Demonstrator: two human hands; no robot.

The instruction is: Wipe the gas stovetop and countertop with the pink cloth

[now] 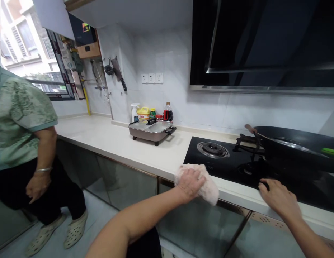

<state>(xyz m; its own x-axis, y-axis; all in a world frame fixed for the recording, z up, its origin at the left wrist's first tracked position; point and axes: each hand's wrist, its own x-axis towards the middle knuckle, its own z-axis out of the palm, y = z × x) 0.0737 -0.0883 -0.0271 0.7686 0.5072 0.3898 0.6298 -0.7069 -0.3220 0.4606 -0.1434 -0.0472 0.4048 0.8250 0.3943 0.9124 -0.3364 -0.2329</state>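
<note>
My left hand (190, 183) grips a pale pink cloth (210, 191). The cloth lies over the front edge of the white countertop (147, 157) and the near left corner of the black gas stove (226, 168), with part of it hanging down. My right hand (280, 197) rests at the stove's front edge, fingers loosely bent and apart, holding nothing that I can see. Beyond the cloth is the left burner (213, 149). A large black wok (293, 143) with a wooden handle sits at the right, covering part of the stove.
A lidded electric pan (147, 133) stands on the counter, with a spray bottle (135, 113) and other bottles behind it. A cleaver (118, 73) hangs on the wall. The range hood (263, 43) overhangs the stove. Another person (24, 122) stands at the left.
</note>
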